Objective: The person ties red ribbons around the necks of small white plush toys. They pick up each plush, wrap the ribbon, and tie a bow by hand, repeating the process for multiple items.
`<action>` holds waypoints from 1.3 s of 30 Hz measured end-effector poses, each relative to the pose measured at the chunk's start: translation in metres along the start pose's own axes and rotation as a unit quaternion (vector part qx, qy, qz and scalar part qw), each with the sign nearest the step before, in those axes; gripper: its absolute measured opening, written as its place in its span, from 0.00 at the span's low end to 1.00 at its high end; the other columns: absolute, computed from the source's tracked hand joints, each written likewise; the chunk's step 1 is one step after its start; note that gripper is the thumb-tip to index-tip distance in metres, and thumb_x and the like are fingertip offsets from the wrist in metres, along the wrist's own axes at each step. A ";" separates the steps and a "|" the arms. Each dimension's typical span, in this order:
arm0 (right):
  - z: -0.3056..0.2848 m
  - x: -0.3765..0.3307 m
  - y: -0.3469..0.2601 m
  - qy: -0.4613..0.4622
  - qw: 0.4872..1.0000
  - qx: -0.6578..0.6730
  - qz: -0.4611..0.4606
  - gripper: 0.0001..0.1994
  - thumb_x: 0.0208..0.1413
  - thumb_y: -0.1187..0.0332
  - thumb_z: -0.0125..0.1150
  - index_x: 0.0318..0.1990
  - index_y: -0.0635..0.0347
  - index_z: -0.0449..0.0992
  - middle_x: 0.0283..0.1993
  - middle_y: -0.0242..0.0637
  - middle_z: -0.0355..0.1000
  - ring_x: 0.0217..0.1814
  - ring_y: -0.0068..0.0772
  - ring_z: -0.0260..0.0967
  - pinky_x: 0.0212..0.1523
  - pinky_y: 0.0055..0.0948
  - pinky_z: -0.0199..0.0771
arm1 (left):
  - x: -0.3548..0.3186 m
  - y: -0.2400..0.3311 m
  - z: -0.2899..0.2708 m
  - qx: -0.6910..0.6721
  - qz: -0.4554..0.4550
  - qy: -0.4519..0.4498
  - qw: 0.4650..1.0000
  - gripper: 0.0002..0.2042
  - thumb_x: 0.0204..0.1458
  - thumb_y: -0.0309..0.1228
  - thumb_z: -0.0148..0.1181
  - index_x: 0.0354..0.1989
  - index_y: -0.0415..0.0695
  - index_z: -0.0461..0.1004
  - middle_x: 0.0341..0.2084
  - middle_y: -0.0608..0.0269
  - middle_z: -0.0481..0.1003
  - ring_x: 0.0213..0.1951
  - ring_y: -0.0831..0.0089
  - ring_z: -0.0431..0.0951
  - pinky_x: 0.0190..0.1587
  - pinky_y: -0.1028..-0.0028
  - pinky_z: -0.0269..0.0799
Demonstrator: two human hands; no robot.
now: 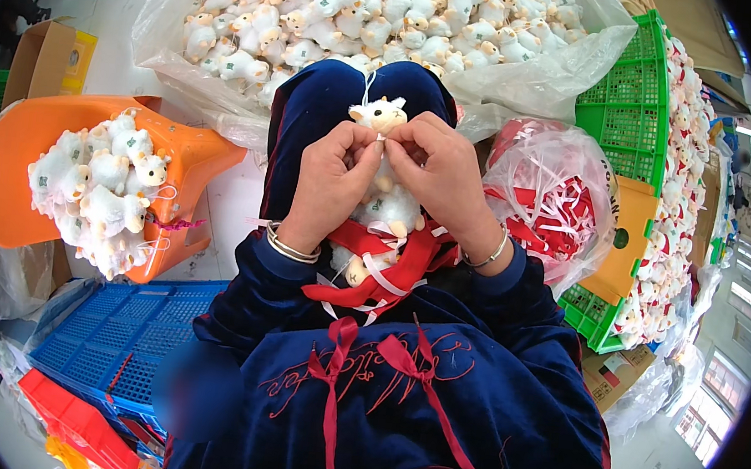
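A small white plush sheep (380,118) with a cream face and a hanging-string loop sits upright on my lap, facing up. My left hand (338,176) and my right hand (437,168) meet at its neck, thumbs and fingertips pinched together. A tiny white bit, perhaps ribbon, shows between the fingertips; the fingers hide most of it. Below the toy's body, red cloth strips with white ribbon ends (394,278) lie heaped on my lap. Another plush sheep (357,272) is partly covered by them.
Beyond my knees, a big clear plastic bag (164,29) holds many plush sheep. An orange stool (12,164) at left carries finished-looking plush sheep (110,188). At right are a bag of red strips (552,207) and a green crate (623,96). Blue crates (128,327) stand at lower left.
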State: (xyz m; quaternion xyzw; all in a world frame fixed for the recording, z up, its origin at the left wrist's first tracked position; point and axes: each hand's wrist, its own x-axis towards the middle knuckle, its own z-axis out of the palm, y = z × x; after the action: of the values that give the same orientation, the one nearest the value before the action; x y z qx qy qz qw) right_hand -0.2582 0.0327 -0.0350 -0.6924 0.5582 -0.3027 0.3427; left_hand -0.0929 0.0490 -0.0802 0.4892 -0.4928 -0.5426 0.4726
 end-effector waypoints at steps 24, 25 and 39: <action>0.002 -0.005 0.022 -0.029 0.994 0.104 -0.032 0.06 0.57 0.76 0.60 0.41 0.64 0.78 0.34 0.34 0.74 0.30 0.25 0.73 0.32 0.26 0.73 | -0.001 0.005 -0.001 -0.045 -0.052 0.000 0.998 0.11 0.67 0.31 0.57 0.35 0.36 0.75 0.18 0.70 0.74 0.17 0.86 0.71 0.20 0.81 0.65; 0.005 -0.007 0.023 -0.015 0.989 0.147 0.006 0.05 0.58 0.76 0.59 0.41 0.64 0.78 0.34 0.33 0.74 0.30 0.22 0.72 0.32 0.24 0.72 | -0.002 0.005 -0.001 -0.045 -0.046 0.004 0.998 0.11 0.67 0.31 0.56 0.34 0.36 0.75 0.18 0.70 0.73 0.17 0.86 0.71 0.20 0.81 0.65; 0.009 -0.007 0.024 0.006 0.985 0.163 0.052 0.05 0.62 0.74 0.59 0.41 0.67 0.77 0.31 0.31 0.76 0.30 0.16 0.69 0.31 0.22 0.70 | -0.001 0.003 0.001 -0.006 -0.034 -0.002 0.999 0.09 0.66 0.29 0.56 0.35 0.37 0.73 0.19 0.70 0.72 0.18 0.87 0.68 0.21 0.80 0.64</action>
State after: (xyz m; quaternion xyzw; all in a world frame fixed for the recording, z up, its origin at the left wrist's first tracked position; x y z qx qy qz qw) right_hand -0.2663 0.0376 -0.0604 -0.5955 0.5388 -0.3755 0.4627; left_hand -0.0939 0.0496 -0.0769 0.5018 -0.4738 -0.5620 0.4558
